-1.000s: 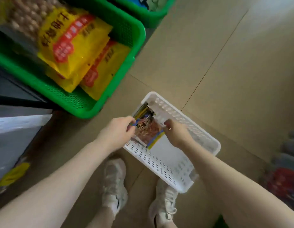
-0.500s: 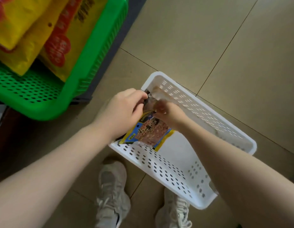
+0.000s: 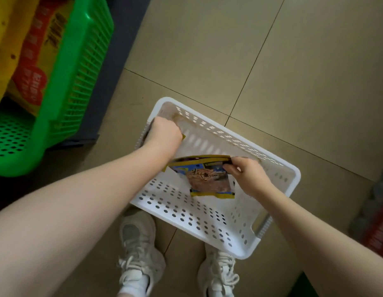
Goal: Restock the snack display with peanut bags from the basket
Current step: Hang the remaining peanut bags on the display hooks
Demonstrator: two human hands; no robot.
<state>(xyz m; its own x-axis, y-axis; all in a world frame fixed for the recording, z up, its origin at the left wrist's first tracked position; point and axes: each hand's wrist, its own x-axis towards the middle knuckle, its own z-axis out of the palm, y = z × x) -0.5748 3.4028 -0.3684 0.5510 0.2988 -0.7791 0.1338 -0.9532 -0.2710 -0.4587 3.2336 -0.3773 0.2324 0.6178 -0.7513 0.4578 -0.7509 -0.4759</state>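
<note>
Now we pinch peanut bag (image 3: 210, 179) by top edge with right hand (image 3: 246, 176), inside white basket (image 3: 278, 168) on floor. Left hand (image 3: 165, 131) clenched at far corner; what it grasps, we cannot tell. Risk: thin pinch slips, bag drops back.

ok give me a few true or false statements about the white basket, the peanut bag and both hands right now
1. The right hand pinches the peanut bag by its top edge. True.
2. The white basket sits on a table. False: it rests on the tiled floor, in front of the white shoes.
3. The left hand is curled at the basket's far corner. True.
4. The green crate is empty. False: yellow and red bags lie in it.
5. The peanut bag is already in the green crate. False: it is over the white basket.
</note>
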